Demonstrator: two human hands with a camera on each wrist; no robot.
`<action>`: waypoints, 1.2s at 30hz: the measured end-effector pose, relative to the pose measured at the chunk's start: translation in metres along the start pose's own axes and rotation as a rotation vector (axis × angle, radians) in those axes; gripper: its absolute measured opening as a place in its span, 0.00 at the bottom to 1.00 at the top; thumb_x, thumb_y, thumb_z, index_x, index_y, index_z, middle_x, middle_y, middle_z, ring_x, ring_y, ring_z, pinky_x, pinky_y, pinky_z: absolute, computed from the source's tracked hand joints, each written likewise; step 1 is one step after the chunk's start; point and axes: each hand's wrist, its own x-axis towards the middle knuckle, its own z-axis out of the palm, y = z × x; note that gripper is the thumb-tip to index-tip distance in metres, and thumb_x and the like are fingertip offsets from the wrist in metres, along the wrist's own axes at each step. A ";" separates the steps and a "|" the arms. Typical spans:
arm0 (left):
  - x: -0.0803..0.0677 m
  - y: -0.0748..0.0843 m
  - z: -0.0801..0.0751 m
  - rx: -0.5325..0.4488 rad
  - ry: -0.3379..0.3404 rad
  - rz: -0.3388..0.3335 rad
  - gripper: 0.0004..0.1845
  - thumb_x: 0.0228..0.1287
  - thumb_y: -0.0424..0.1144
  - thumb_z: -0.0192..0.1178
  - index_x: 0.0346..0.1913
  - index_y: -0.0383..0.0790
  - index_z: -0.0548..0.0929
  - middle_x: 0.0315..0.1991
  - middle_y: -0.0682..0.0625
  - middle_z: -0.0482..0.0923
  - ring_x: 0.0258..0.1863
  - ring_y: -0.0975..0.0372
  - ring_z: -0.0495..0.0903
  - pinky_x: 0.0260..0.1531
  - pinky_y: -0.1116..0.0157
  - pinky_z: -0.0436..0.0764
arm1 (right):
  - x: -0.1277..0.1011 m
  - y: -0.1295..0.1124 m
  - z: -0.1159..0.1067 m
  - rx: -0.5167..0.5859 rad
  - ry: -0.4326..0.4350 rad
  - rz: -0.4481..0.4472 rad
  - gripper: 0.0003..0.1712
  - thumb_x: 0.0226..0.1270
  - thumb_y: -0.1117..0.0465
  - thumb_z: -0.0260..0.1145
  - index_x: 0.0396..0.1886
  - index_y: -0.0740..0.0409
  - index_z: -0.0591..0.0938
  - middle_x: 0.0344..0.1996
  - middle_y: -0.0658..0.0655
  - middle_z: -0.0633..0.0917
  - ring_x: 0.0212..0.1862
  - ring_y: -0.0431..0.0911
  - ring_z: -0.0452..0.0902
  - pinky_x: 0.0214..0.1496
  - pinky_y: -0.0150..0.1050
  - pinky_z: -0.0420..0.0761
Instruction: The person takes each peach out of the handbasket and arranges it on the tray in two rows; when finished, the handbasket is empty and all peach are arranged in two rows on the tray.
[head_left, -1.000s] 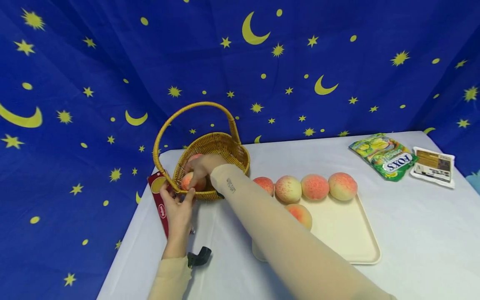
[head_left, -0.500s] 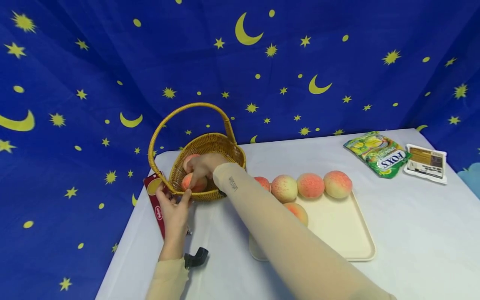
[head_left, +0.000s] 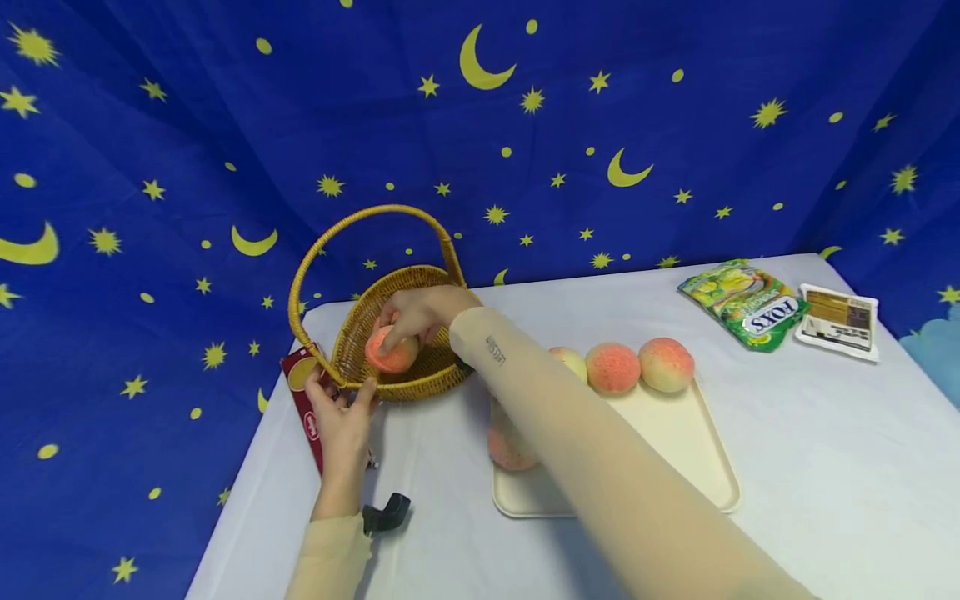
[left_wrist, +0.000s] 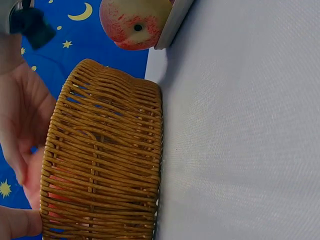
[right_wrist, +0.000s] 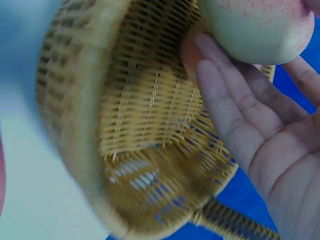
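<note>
Inside the basket [head_left: 442,367], the right hand [head_left: 420,312] holds a peach [head_left: 390,354].

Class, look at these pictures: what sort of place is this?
Probably a staged tabletop set, not a home: a star-and-moon cloth backdrop hangs behind a covered table with a wicker basket and a tray of peaches.

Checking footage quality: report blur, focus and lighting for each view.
Head view: evenly lit, sharp, soft shadows under the tray. Left wrist view: wicker basket crisp, left hand at the frame edge. Right wrist view: basket rim smeared by blur, peach and right hand soft, close-up.
</note>
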 end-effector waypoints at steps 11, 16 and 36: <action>0.003 -0.004 -0.006 -0.002 0.006 0.002 0.44 0.78 0.29 0.60 0.84 0.52 0.46 0.82 0.38 0.54 0.78 0.46 0.67 0.70 0.48 0.82 | -0.030 0.021 -0.020 0.034 0.044 -0.153 0.35 0.73 0.40 0.71 0.73 0.49 0.77 0.72 0.55 0.76 0.51 0.45 0.86 0.60 0.47 0.92; 0.003 -0.005 -0.005 0.006 0.000 0.011 0.44 0.78 0.30 0.61 0.85 0.53 0.46 0.82 0.38 0.55 0.77 0.46 0.69 0.70 0.49 0.83 | -0.050 0.031 -0.029 0.066 0.073 -0.225 0.32 0.74 0.41 0.70 0.72 0.49 0.78 0.61 0.56 0.84 0.40 0.49 0.89 0.56 0.45 0.93; 0.002 -0.004 -0.002 -0.007 -0.025 0.026 0.45 0.78 0.30 0.61 0.85 0.51 0.45 0.83 0.38 0.54 0.77 0.46 0.67 0.60 0.65 0.88 | -0.171 0.073 -0.032 -0.006 0.232 -0.389 0.25 0.75 0.50 0.71 0.68 0.48 0.81 0.55 0.50 0.89 0.51 0.44 0.87 0.58 0.42 0.90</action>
